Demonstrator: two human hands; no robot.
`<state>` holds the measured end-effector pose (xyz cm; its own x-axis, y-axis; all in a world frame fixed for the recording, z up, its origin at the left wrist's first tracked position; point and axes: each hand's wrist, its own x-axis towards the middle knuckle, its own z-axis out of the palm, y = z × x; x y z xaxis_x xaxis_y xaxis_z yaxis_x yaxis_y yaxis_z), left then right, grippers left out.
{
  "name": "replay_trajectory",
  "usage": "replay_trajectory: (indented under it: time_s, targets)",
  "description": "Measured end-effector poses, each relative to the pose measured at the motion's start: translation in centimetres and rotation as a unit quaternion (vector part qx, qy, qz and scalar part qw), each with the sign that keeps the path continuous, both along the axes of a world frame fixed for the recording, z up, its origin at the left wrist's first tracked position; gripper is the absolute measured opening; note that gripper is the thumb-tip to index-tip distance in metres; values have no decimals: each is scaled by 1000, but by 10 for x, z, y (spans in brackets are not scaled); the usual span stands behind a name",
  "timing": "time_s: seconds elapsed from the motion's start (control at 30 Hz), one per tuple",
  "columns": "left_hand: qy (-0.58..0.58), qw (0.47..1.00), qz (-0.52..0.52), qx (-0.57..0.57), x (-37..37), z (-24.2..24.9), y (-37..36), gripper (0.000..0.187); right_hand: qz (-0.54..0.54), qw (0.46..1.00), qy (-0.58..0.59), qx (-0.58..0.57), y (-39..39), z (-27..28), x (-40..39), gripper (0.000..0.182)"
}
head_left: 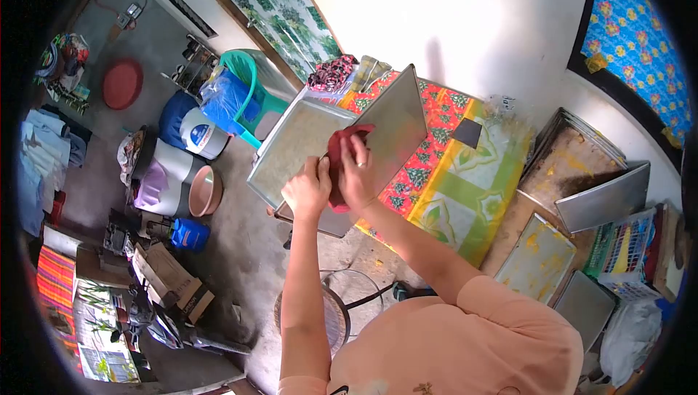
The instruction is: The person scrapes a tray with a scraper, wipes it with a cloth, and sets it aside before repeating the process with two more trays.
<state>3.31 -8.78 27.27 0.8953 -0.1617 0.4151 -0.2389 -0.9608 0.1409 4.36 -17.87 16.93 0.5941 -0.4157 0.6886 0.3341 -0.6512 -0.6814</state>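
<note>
My right hand [355, 169] is closed on a bunched dark red cloth [336, 153], which lies against the face of a tilted metal baking tray [398, 124]. Close beside it, my left hand [307, 188] is closed at the near left edge of that tray, its fingertips partly hidden next to the cloth. Behind my left hand, another flat metal tray [309, 133] rests at the left end of the table.
A patterned plastic tablecloth [451, 206] covers the table, with a small dark square [467, 133] on it. More trays [538, 257] lie at the right, some with yellow smears, near plastic baskets [627, 246]. A round stool [331, 322] stands below my arms; a green chair [251, 97] is at the left.
</note>
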Motion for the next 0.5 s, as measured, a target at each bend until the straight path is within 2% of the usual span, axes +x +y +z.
replay_trajectory:
  time_s: [0.1,0.3,0.37,0.5]
  targets:
    - [-34,999,-13,3,8,-8,3,24,-69,997,16,32,-36,20,22,63]
    - [-85,996,-39,-1,25,-17,11,21,-141,984,71,82,-102,19,72,59]
    - [-121,991,-57,3,30,-22,16,20,-168,981,72,63,-120,10,87,59]
    - [-122,991,-53,8,28,-22,15,19,-182,961,140,157,-144,-16,91,53]
